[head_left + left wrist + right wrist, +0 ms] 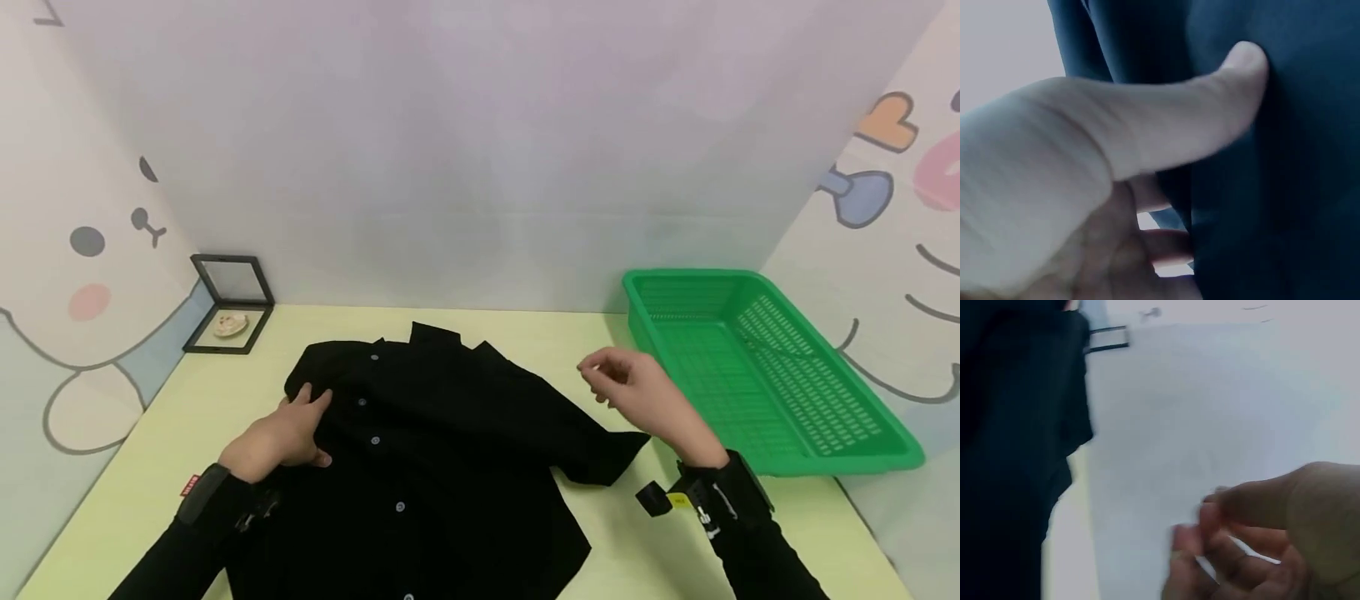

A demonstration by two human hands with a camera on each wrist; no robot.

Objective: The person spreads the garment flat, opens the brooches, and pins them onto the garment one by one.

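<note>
Booth-like workspace, pale yellow table point(555, 337), plain backdrop point(480, 158), side walls point(885, 283) (cartoon-printed) flanking it

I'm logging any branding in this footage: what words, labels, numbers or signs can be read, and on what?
None is legible.
Red tag at the left wristband: lettering too small to read.
Yellow label by the right wristband: too small to read.
White marks there: too blurred to tell if they're text.

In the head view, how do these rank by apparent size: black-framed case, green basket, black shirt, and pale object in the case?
1. Black shirt
2. Green basket
3. Black-framed case
4. Pale object
</note>
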